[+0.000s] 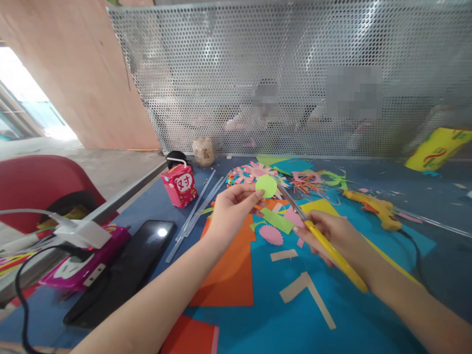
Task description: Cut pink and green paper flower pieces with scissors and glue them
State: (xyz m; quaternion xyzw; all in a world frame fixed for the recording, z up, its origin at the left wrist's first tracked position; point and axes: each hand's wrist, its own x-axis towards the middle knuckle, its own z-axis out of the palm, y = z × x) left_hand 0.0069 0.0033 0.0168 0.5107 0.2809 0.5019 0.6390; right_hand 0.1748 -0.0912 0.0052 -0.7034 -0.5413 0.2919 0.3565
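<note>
A round green paper disc (266, 187) is pinched between the thumb and fingers of my left hand (241, 199). My right hand (328, 231) grips yellow-handled scissors (324, 246), whose metal blades reach up beside the disc's right edge. Whether the blades touch the paper I cannot tell. Beneath my hands lie a green paper strip (277, 220), a pink scalloped paper oval (271, 235) and beige paper strips (309, 295). Orange paper (228, 275) and a large blue sheet (269, 324) spread under them. Behind the disc sit pink fringed paper flowers (254, 169).
A yellow glue gun (376, 209) with a cable lies at right. At left are a red drink carton (179, 186), clear glue sticks (195, 211), a black phone (125, 265) and a purple power strip (81, 265). A perforated metal panel (228, 64) closes the table's back.
</note>
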